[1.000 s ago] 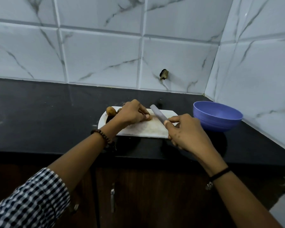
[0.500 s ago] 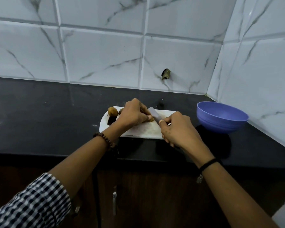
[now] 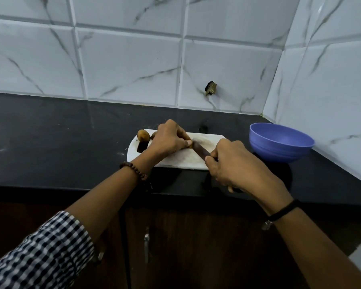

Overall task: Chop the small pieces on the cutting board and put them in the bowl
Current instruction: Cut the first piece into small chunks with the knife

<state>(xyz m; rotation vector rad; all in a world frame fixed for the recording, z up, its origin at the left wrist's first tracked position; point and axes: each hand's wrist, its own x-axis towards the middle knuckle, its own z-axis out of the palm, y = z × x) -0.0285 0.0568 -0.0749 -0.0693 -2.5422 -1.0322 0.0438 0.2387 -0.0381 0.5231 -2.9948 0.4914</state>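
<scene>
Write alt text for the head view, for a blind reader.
On a white board, the right hand holds a knife against a piece pinched by the left hand. More pieces lie at the board's left end; a blue bowl stands right of it on the black counter.

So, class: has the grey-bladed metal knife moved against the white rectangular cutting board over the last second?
Yes. The knife has come down: its tip, earlier at the cutting board's far edge, now sits mid-board by the left hand.

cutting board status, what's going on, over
Left hand pins a small piece on the cutting board. Right hand grips the knife, blade at that piece. Bowl right of board, nothing blocking it.
</scene>
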